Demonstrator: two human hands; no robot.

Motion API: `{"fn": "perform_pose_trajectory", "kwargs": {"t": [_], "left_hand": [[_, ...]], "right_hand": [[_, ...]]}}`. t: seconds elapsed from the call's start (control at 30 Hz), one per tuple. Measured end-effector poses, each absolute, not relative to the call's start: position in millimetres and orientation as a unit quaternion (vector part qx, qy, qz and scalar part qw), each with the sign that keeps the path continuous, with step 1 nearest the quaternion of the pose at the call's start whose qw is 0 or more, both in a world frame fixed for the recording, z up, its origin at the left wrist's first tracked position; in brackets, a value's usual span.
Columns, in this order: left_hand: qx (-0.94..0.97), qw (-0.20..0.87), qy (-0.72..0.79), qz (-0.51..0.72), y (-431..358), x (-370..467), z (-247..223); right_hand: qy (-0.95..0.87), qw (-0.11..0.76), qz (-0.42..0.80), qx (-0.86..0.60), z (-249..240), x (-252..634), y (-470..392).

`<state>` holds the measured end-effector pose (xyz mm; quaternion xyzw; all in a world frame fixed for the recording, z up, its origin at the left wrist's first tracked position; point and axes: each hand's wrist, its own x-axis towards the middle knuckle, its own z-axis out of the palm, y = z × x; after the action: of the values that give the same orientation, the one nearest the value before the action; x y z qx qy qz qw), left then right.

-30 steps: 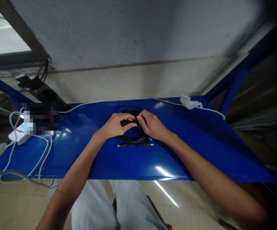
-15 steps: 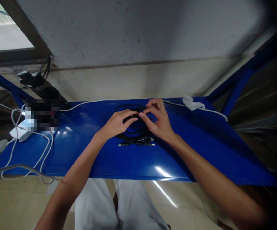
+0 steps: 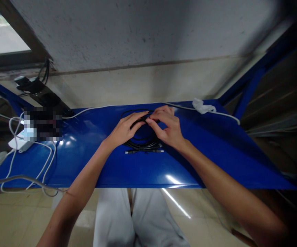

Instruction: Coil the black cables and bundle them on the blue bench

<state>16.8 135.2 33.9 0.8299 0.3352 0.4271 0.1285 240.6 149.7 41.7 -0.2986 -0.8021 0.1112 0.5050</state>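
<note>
A coiled black cable (image 3: 142, 146) lies on the blue table (image 3: 107, 171), its plug ends showing at the near side of the coil. My left hand (image 3: 125, 128) curves round the coil's far left part, thumb and fingers closed on the black strands. From the right, my right hand (image 3: 167, 125) pinches at the same far section, its fingertips almost meeting those of my left hand. The fingers partly hide the strands between them.
At the left stand a black cylindrical object (image 3: 48, 97), a pixelated dark item, and a white power strip (image 3: 22, 142) with looping white cords (image 3: 44, 168). A crumpled white plastic piece (image 3: 203, 106) lies by a white cable at the back right. A wall rises behind.
The fingers of my right hand have folded down closer to the cable, and its fingertips have shifted slightly. My left hand keeps its hold on the coil. The view has shifted a little.
</note>
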Motion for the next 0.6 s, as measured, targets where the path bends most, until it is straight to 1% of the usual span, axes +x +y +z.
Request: {"fn": "perform_pose_trajectory", "kwargs": {"t": [0.13, 0.3, 0.6], "left_hand": [[0.834, 0.131, 0.322, 0.428, 135, 16, 37], [0.825, 0.137, 0.335, 0.434, 132, 16, 38], [0.812, 0.135, 0.347, 0.450, 135, 16, 33]], "right_hand": [[-0.821, 0.492, 0.101, -0.271, 39, 239, 147], [-0.849, 0.454, 0.106, -0.248, 26, 236, 149], [-0.828, 0.480, 0.077, -0.281, 19, 231, 150]]}}
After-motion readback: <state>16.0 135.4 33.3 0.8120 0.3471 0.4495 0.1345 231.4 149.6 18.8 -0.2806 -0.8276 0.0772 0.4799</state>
